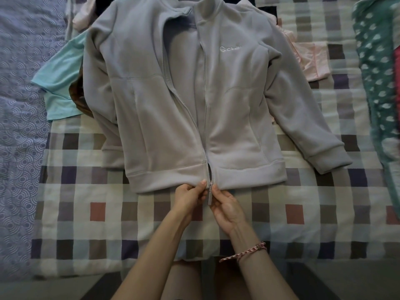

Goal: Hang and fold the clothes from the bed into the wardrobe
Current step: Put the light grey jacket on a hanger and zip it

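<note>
The grey jacket [151, 105] is lying on the bed [97, 230], its zipper [204, 118] running straight away from the hands. The left hand [190, 197] and right hand [227, 207] are each pinching the hem beside the zipper pull [209, 197], equally near.

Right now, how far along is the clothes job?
Done: the grey jacket lies spread flat on the checked blanket. In hand: the left hand and right hand pinch its hem at the foot of the zip, which is open above them. Left: the jacket is neither folded nor hung, and a mint top, a pink garment and a teal spotted garment lie around it. No wardrobe shows.
</note>
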